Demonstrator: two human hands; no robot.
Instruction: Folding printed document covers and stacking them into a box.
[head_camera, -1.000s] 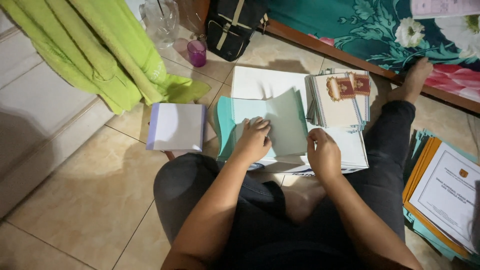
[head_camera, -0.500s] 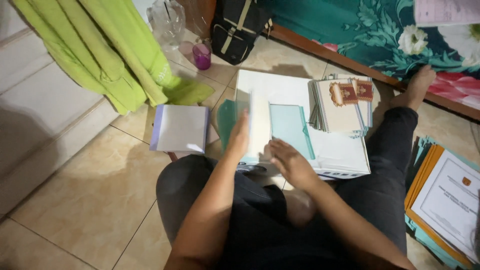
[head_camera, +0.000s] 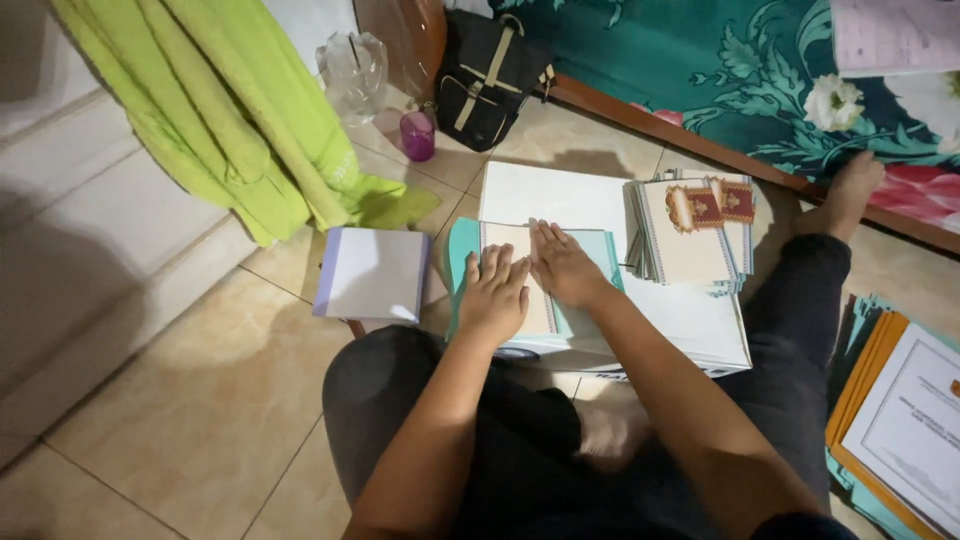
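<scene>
- Tiled floor in pale beige carries everything in the head view; the person sits on it with legs folded, dark trousers filling the lower frame.
- Left hand lies palm down, fingers spread and flat, on a teal folder with a cream sheet showing in it; it pinches nothing.
- Right hand lies just beside the left, touching it, fingers together and pressed flat on the same folder.
- That folder sits on top of a wide white stack of paper, straight in front of the knees.
- Judging by both flat palms, the step in hand is pressing the folder shut or smoothing it down; the next move would call for a lift at one edge without disturbing the pile beneath.
- Right of the hands stands a stack of cream booklets with red emblems, touching the white stack.
- Left of the hands lies a white pad with a lilac edge, apart from the folder.
- Farther off: a green cloth hanging down, a purple cup, a black bag, a floral bedcover.
- At the right edge, orange and teal folders lie under a white printed sheet.
</scene>
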